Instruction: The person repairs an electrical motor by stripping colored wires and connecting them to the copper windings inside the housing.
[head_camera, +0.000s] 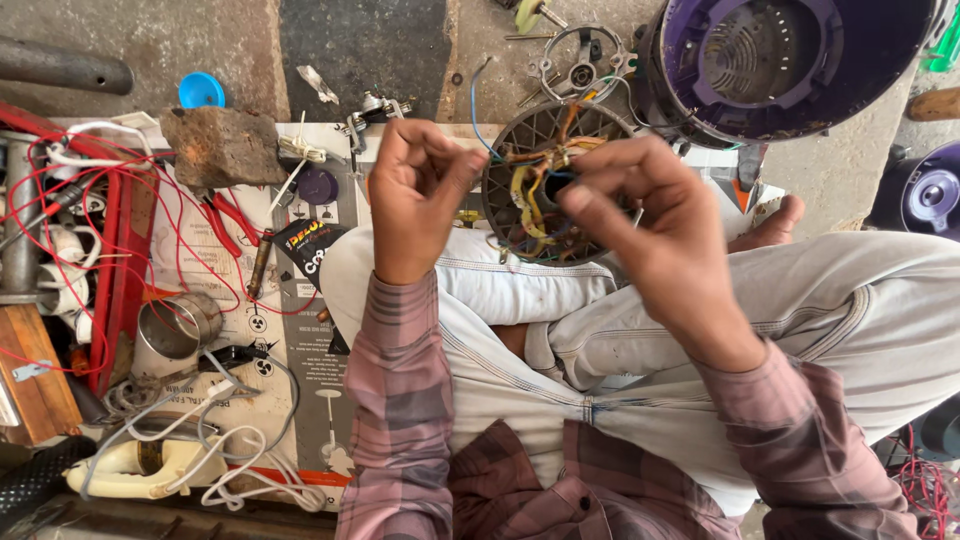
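Note:
I sit cross-legged on the floor with a round dark motor part propped on my knees, its yellow, blue and brown wires bunched at the centre. My left hand is raised just left of it, fingers curled with fingertips pinched together; what it pinches is too thin to see. My right hand covers the part's right side, thumb and fingers pressed onto the wire bundle.
A purple round appliance housing stands at the top right. On the cardboard at the left lie red-handled pliers, tangled red wires, a metal cup, a brick, a white cable and a cream iron.

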